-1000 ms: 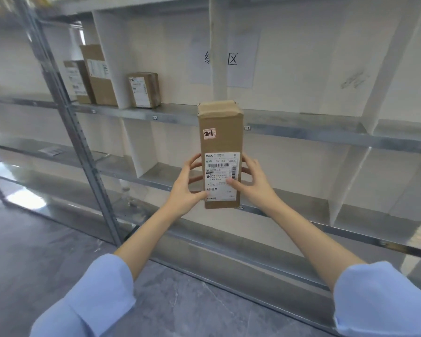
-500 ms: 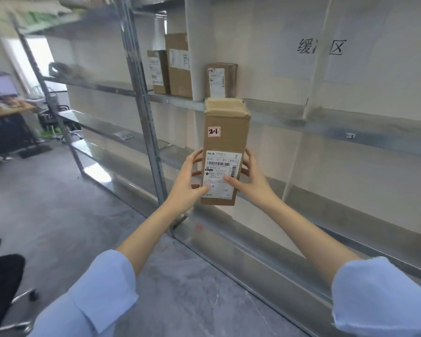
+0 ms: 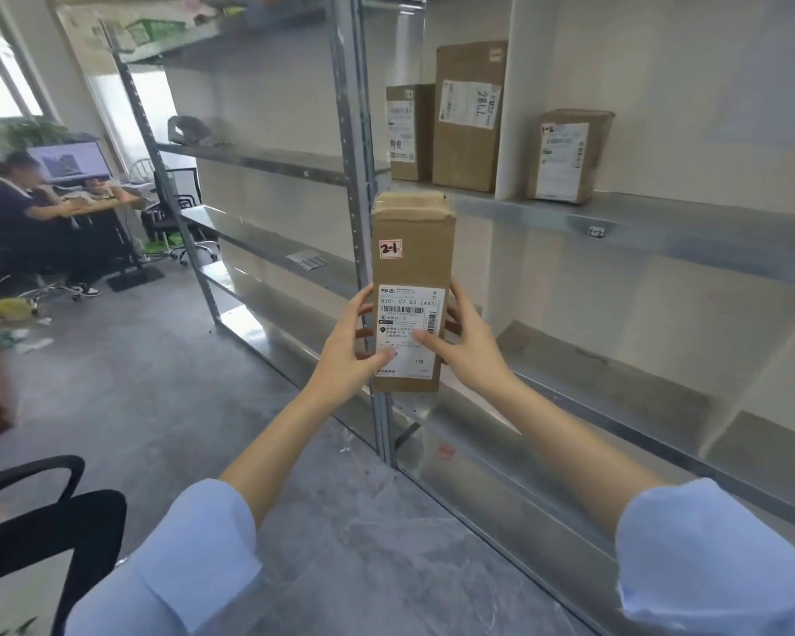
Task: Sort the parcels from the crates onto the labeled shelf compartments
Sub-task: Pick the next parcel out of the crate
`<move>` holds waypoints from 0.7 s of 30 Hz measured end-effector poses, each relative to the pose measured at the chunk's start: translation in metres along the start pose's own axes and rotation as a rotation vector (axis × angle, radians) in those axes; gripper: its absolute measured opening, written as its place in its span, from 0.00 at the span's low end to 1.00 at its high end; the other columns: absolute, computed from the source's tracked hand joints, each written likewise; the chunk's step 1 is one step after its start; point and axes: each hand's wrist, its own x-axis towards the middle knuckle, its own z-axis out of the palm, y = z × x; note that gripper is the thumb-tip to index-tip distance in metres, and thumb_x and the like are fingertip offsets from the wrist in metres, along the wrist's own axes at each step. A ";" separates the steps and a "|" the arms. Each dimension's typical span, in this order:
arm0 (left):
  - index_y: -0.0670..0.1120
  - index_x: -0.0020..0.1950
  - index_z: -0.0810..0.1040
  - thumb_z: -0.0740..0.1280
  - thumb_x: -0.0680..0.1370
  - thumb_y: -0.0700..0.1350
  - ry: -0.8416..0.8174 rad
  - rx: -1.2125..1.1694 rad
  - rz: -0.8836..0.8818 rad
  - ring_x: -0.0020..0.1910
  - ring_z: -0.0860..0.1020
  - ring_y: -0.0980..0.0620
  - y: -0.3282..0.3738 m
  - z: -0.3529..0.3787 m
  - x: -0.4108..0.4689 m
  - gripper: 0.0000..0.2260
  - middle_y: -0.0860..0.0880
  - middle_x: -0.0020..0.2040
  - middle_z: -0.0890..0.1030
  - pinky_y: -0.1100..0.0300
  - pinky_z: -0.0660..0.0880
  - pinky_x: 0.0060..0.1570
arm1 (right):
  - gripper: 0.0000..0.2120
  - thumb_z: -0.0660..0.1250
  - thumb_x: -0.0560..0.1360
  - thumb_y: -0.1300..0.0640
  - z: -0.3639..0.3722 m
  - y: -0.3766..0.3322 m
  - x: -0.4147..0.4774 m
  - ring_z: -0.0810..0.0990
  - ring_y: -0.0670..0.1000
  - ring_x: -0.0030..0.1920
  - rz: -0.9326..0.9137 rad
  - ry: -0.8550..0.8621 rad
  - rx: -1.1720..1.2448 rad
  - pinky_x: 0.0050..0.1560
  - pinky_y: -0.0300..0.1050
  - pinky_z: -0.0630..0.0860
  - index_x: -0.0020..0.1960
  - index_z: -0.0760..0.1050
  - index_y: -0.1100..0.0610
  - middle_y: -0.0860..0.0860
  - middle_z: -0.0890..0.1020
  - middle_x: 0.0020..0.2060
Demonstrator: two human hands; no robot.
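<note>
I hold a tall brown cardboard parcel (image 3: 411,263) upright in front of the metal shelf unit (image 3: 662,227). It carries a handwritten "2-1" sticker and a white shipping label. My left hand (image 3: 347,355) grips its lower left side and my right hand (image 3: 464,346) grips its lower right side, thumbs on the label. On the upper shelf stand three parcels: a narrow one (image 3: 407,130), a tall one (image 3: 469,117) and, past a white divider, a smaller one (image 3: 567,158) marked "1-2". A small "1-2" tag (image 3: 596,231) sits on that shelf's front edge.
A steel upright post (image 3: 354,130) stands right behind the held parcel. A second shelf unit (image 3: 249,158) runs off to the left. A person sits at a desk (image 3: 24,213) far left. A black chair (image 3: 42,534) is at my lower left. The floor is grey.
My view has swung left along the shelving; the upright post and the three shelved parcels have shifted right and closer. The parcel stays upright in both hands.
</note>
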 end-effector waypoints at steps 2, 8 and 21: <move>0.60 0.77 0.57 0.73 0.75 0.41 0.004 -0.002 -0.005 0.61 0.73 0.64 -0.020 -0.011 0.014 0.37 0.58 0.68 0.70 0.66 0.79 0.48 | 0.42 0.74 0.74 0.56 0.015 0.010 0.020 0.73 0.43 0.68 0.016 -0.004 0.004 0.70 0.48 0.71 0.79 0.54 0.47 0.46 0.75 0.69; 0.63 0.76 0.57 0.73 0.75 0.42 -0.031 0.000 -0.024 0.64 0.74 0.57 -0.081 -0.030 0.070 0.37 0.55 0.70 0.70 0.56 0.80 0.54 | 0.41 0.73 0.75 0.59 0.049 0.052 0.078 0.74 0.42 0.67 0.060 0.031 -0.002 0.68 0.41 0.72 0.80 0.54 0.48 0.45 0.76 0.68; 0.57 0.79 0.57 0.60 0.81 0.60 -0.189 0.553 0.127 0.74 0.64 0.53 -0.196 -0.039 0.260 0.28 0.54 0.77 0.64 0.52 0.63 0.69 | 0.40 0.70 0.77 0.56 0.055 0.197 0.229 0.70 0.41 0.69 0.152 0.234 -0.103 0.70 0.47 0.68 0.77 0.49 0.36 0.41 0.73 0.69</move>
